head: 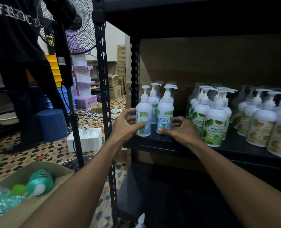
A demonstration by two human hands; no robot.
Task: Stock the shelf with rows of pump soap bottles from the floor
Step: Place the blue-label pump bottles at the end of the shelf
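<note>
Two white pump soap bottles with blue-green mint labels stand at the front left of the black shelf board [154, 139]. My left hand [128, 124] grips the left bottle [144, 112], thumb across its label. My right hand [179, 129] holds the base of the right bottle [165, 112], thumb in front and fingers curled behind it. More mint bottles stand in rows behind these two. To the right stand rows of green-leaf bottles [216, 124] and yellow-label bottles [260, 129]. A pump top [141, 219] shows low at the frame's bottom edge.
A black shelf upright [106, 99] stands left of my hands. A cardboard box [37, 201] with green packs sits at the lower left. On the tiled floor are a white box [85, 139], cables and a blue tub [54, 124]. A person in black stands by a fan [77, 30].
</note>
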